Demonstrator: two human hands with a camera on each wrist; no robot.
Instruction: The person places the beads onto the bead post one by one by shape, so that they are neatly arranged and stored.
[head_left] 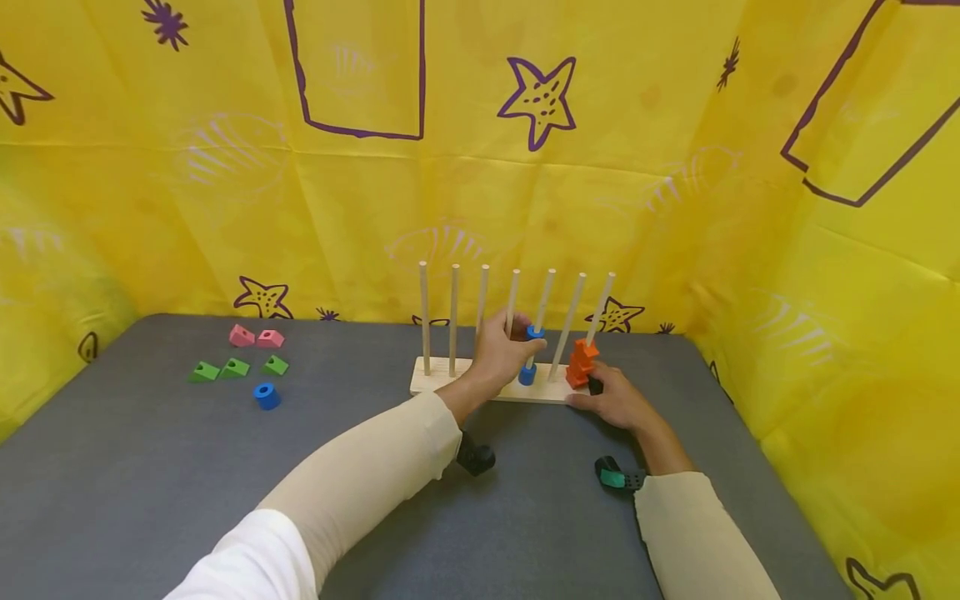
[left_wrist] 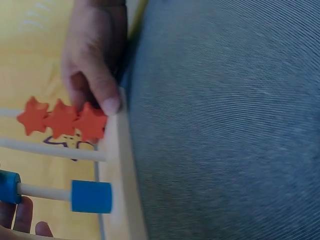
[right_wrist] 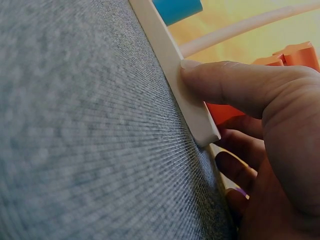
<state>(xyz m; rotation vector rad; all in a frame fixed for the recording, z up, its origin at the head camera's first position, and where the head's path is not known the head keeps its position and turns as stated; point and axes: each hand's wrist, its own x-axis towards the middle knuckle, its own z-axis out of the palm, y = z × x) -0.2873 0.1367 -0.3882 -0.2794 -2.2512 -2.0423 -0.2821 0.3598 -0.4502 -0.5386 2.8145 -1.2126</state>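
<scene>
My left hand (head_left: 497,348) pinches a blue cylinder bead (head_left: 535,332), threaded partway down a wooden peg. Below it on the same peg, the third from the right, another blue cylinder (head_left: 527,376) sits at the wooden base (head_left: 543,392). With my right hand (head_left: 618,400) I grip the base's right end; the thumb presses the front edge and the other fingers reach behind, as the right wrist view shows. Three orange star beads (left_wrist: 61,119) are stacked on the rightmost peg, right beside that hand. In the left wrist view, fingertips (left_wrist: 23,215) show under the held bead.
On the grey table (head_left: 150,492) at the left lie a loose blue cylinder (head_left: 266,396), three green triangular beads (head_left: 235,367) and two pink beads (head_left: 270,338). Bare pegs (head_left: 453,321) rise left of my left hand. A yellow patterned cloth (head_left: 360,208) hangs behind and beside the table.
</scene>
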